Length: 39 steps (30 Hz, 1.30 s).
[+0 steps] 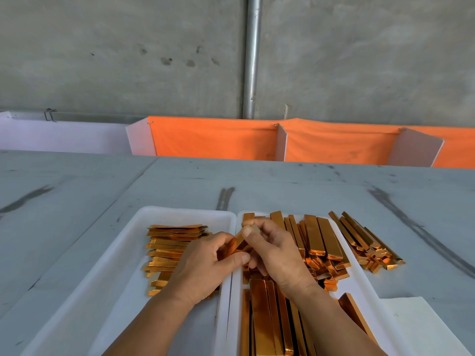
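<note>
Both my hands hold one small gold foil box [240, 242] above the gap between two white trays. My left hand [205, 265] grips its lower part with curled fingers and thumb. My right hand [270, 249] pinches its upper end between thumb and fingers. The left tray [133, 253] holds a stack of flat, unfolded gold box blanks [167, 250], partly hidden by my left hand. The right tray [365, 286] holds several folded long gold boxes [318, 240], with more lined up near me [267, 319].
A further pile of gold boxes [365, 242] lies on the grey table [295, 186] right of the right tray. A white sheet [416, 319] lies at the near right. Orange cloth dividers [213, 137] and a metal pole [252, 57] stand behind the table.
</note>
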Available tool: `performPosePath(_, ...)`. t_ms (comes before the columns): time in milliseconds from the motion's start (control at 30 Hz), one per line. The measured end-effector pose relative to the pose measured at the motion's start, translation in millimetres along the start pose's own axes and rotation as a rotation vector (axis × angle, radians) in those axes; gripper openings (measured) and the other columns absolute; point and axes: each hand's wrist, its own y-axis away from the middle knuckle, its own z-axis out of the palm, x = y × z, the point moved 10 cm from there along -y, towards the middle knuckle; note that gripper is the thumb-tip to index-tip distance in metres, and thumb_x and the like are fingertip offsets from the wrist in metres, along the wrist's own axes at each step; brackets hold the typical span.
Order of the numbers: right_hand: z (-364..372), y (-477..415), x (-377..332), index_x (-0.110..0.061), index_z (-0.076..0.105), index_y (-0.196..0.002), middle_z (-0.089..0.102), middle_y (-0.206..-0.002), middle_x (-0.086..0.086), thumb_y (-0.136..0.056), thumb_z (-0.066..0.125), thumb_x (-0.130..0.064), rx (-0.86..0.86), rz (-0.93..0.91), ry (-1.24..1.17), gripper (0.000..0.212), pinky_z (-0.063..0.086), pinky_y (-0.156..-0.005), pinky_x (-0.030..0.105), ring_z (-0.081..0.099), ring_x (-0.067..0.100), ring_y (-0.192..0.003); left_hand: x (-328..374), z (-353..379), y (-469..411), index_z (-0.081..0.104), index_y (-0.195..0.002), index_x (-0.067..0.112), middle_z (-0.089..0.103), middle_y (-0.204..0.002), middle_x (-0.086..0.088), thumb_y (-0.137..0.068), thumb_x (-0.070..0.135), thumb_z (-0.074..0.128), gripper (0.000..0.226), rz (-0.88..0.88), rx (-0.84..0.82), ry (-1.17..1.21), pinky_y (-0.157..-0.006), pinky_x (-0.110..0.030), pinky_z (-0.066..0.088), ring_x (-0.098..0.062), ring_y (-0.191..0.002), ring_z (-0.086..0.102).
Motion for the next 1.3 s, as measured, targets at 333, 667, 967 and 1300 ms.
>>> performPosePath(333,-13,-1,-3,-0.013,0.057,-0.095,0.063,-0.081,0.006,-0.089,0.068,-0.001,0.14,-0.075,0.019,0.017,0.047,-0.048,0.017,0.058,0.003,-0.051,-4,-10,0,0.043,-0.094,0.036,0.052,-0.071,0.01,-0.087,0.054,0.058,0.025,-0.07,0.093,-0.182,-0.054,-0.016,0.032,-0.006,-0.064,0.051)
performPosePath(667,-12,0,2,-0.023,0.067,-0.1,0.066,-0.084,-0.003,-0.09,0.068,-0.01,0.152,-0.064,0.143,0.016,0.051,-0.057,0.02,0.055,0.001,-0.059,2,-7,-1,0.046,-0.101,0.035,0.054,-0.073,0.01,-0.088,0.057,0.056,0.028,-0.057,0.07,-0.275,-0.055,-0.017,0.035,-0.006,-0.066,0.053)
performPosePath(967,-9,-1,7,-0.029,0.07,-0.101,0.067,-0.091,0.0,-0.092,0.066,-0.009,0.11,-0.033,0.155,0.023,0.052,-0.057,0.02,0.058,0.01,-0.064,9,-7,1,0.049,-0.104,0.033,0.05,-0.073,0.011,-0.089,0.056,0.055,0.029,-0.005,0.083,-0.28,-0.055,-0.015,0.032,-0.006,-0.065,0.05)
performPosePath(1300,-8,-1,7,-0.008,0.073,-0.093,0.06,-0.097,0.009,-0.097,0.057,-0.004,0.079,0.037,0.058,0.017,0.041,-0.044,0.012,0.054,0.006,-0.05,12,-4,2,0.052,-0.107,0.034,0.053,-0.079,0.013,-0.088,0.055,0.057,0.028,0.023,0.074,-0.317,-0.057,-0.012,0.033,-0.005,-0.07,0.052)
